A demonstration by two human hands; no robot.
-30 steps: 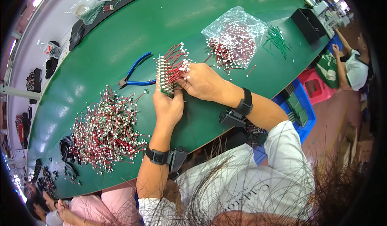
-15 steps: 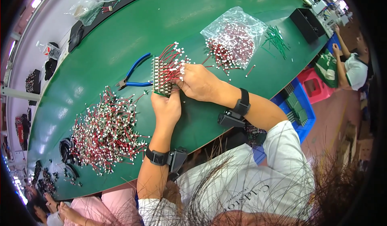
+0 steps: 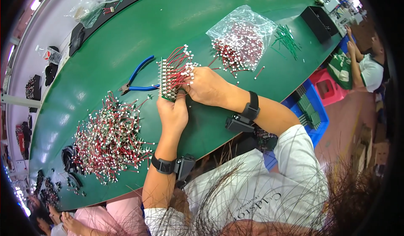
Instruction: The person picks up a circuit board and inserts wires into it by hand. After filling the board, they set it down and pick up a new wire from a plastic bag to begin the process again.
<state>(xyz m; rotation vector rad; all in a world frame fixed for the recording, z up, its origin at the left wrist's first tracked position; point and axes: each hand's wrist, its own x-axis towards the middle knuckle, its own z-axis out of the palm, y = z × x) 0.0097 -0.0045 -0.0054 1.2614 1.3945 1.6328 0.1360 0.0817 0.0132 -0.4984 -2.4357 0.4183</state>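
My left hand (image 3: 173,109) grips the lower end of a green circuit board panel (image 3: 164,78) lined with rows of white connectors. Short red wires (image 3: 180,58) with white plugs stick out from the panel's right side. My right hand (image 3: 206,85) is closed against those wires at the panel's lower right; its fingertips are partly hidden, so what exactly it pinches is unclear. Blue-handled cutting pliers (image 3: 136,77) lie just left of the panel. Further left and nearer is a large heap of red wires with white connectors (image 3: 110,141).
A clear plastic bag (image 3: 242,36) of similar wires lies at the far right, beside green strips (image 3: 287,40) and a black box (image 3: 320,24). Below the table edge is a blue crate (image 3: 322,126) with green boards, near a red stool (image 3: 326,88). Other people sit at both ends.
Both hands keep nearly the same grip and place. The view has shifted slightly, and little else differs.
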